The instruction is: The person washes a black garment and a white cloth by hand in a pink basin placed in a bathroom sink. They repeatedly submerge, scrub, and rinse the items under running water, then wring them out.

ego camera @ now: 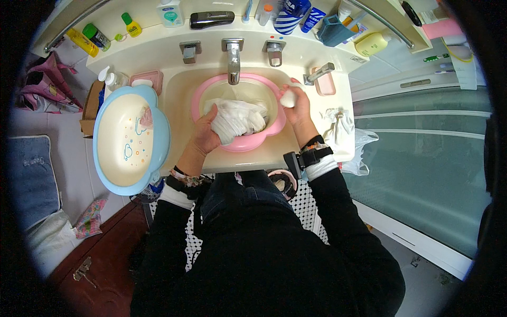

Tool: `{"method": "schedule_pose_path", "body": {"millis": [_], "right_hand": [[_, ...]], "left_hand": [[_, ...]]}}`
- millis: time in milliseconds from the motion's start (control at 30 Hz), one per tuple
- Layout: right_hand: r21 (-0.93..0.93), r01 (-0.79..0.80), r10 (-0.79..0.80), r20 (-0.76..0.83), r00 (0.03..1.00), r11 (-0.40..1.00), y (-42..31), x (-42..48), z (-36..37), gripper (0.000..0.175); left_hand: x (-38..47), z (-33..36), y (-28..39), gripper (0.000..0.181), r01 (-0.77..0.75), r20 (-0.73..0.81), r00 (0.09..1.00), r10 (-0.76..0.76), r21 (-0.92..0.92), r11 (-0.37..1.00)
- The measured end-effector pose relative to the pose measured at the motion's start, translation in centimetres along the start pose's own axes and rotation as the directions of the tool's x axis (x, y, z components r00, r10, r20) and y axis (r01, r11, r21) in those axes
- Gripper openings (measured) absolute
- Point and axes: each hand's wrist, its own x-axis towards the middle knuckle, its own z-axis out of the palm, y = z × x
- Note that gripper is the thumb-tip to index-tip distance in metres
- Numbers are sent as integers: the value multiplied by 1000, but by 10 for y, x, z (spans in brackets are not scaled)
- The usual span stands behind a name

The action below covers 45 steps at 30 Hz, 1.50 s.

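Note:
A pink-rimmed plastic basin [247, 146] stands in the washbasin under the faucet [233, 65]. My left hand [206, 132] grips one end of a wet white cloth [237, 117], which lies partly in the basin. Over the basin's right rim, my right hand [296, 104] holds a white bar of soap [288, 99]. A pink soap dish [325, 83] sits just beyond that hand. Left of the pink basin is a blue-rimmed basin [164, 130] with a small pink cloth or puff [146, 117] inside.
Bottles, a black shaver-like case [212, 19] and tubes line the back ledge. A second pink soap dish [156, 79] and a pump bottle [115, 80] stand at the left. A white cloth [340, 128] lies on the right counter, beside a hanging plastic bag [362, 146].

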Motion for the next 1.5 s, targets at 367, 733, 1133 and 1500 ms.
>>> {"method": "schedule_pose_path", "body": {"millis": [367,733,1133,1500], "right_hand": [[-836,404,-199,354,914,370,85,-39,58,27],[-809,340,-156,303,940,480,104,5,31,24],[-793,577,651,545,527,196,25,20,11,25],[-941,330,450,329,831,78,-104,-5,30,10]], "left_hand": [[10,17,-39,60,-24,40,999,27,-69,997],[-25,21,-22,64,-61,7,998,61,-31,998],[-48,-6,28,68,-179,-187,944,272,402,898],[-15,-15,11,69,19,-239,899,367,859,512]]}}
